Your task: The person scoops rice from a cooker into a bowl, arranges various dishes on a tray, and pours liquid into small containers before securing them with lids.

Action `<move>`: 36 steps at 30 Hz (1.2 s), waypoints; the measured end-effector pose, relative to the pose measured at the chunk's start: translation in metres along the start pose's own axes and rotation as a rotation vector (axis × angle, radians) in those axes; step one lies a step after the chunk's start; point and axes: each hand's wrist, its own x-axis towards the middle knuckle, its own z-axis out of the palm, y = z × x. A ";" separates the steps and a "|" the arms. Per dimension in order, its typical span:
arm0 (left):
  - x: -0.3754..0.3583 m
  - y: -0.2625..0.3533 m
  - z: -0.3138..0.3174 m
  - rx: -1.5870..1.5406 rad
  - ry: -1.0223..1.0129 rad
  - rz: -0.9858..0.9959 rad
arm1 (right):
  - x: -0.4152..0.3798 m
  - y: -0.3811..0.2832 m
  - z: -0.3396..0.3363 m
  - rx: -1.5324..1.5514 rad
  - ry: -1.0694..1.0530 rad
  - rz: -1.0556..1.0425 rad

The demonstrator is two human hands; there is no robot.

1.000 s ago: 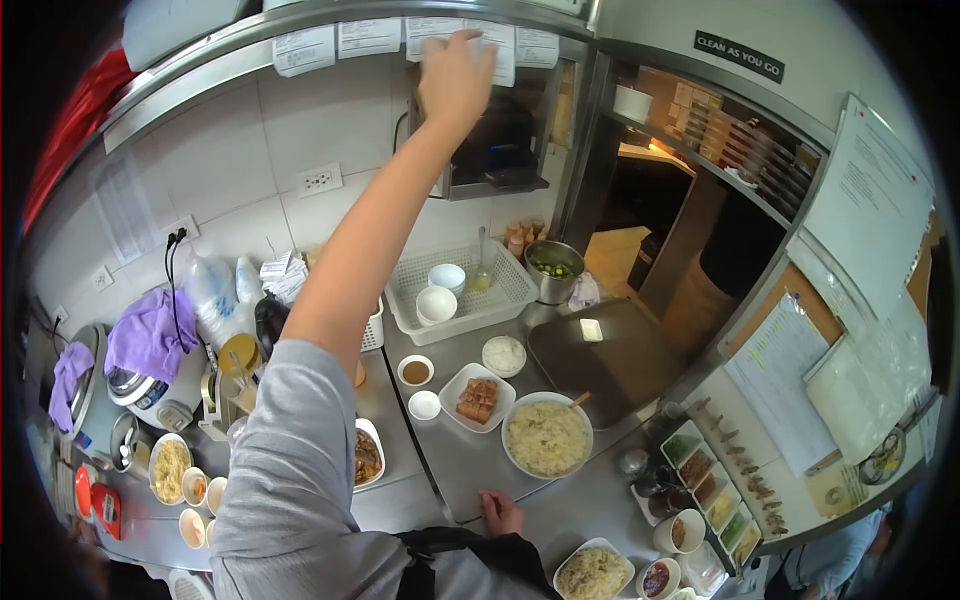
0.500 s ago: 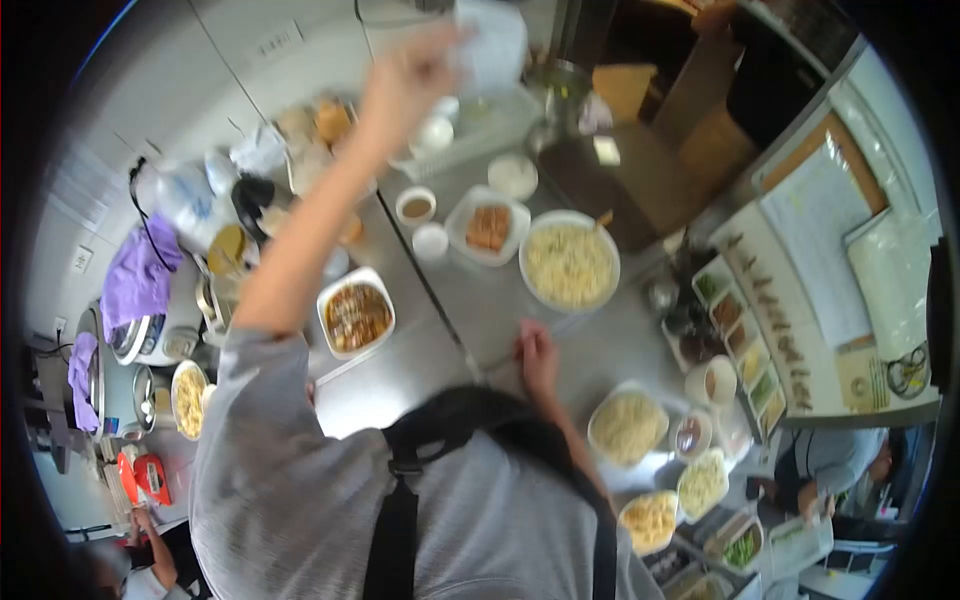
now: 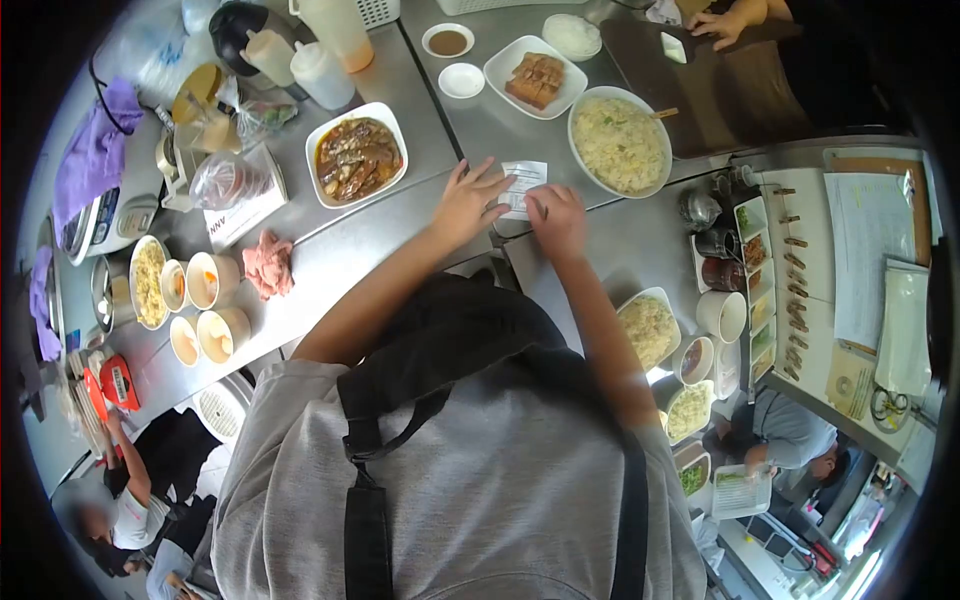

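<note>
While both hands press on it, the paper slip (image 3: 521, 187) lies flat on the steel counter (image 3: 400, 225), right at the seam between two counter sections. Left hand (image 3: 468, 203): fingers (image 3: 489, 180) spread wide, tips on the slip's left edge, pinning it, not gripping. Right hand (image 3: 556, 218): fingers curled narrow, tips on the slip's lower right corner; can't tell if it's pinching the edge or just pressing down.

Around the slip: big bowl of rice (image 3: 620, 141) just to the right w/ a stick poking out at its rim. White dish of brown stew (image 3: 357, 155) to the left, near. Plate of sliced meat (image 3: 535, 76) behind, plus a small sauce bowl (image 3: 447, 41) & an empty saucer (image 3: 461, 80). Pink cloth (image 3: 268, 265) further left, well apart. Condiment tubs (image 3: 752, 250) along the right rail. Another person's hand (image 3: 722, 22) at the far edge by a dark tray.

Progress, judging by layout: slip is down & next to plated food, so that part looks done. Left, prob.: flattening or reading it; several dishes sit unmoved.
</note>
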 end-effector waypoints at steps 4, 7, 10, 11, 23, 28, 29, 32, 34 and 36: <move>-0.001 0.001 -0.003 0.006 -0.006 0.019 | 0.010 -0.015 0.004 0.013 -0.041 0.029; 0.000 0.000 -0.003 0.058 -0.044 0.006 | 0.015 -0.022 0.011 0.002 -0.089 0.018; -0.001 -0.001 -0.002 0.007 -0.016 0.030 | 0.012 -0.016 0.006 0.012 -0.101 0.051; -0.001 -0.001 -0.002 0.008 -0.018 0.028 | 0.011 -0.010 0.002 0.021 -0.099 0.074; -0.001 -0.003 0.000 0.035 -0.029 0.030 | 0.011 -0.006 0.001 -0.051 -0.149 -0.029; 0.000 -0.001 -0.003 0.039 -0.029 0.036 | 0.010 -0.011 0.003 0.039 -0.153 -0.061; 0.000 -0.001 -0.003 0.043 -0.029 0.040 | 0.011 -0.014 0.006 0.072 -0.156 -0.119; -0.001 -0.001 -0.004 0.052 -0.035 0.043 | 0.009 -0.015 0.002 0.029 -0.167 -0.040; 0.000 -0.001 -0.005 0.053 -0.038 0.048 | 0.003 -0.002 -0.005 -0.097 -0.145 0.019; -0.001 0.000 -0.004 0.049 -0.038 0.051 | -0.007 0.016 -0.015 -0.154 -0.125 0.083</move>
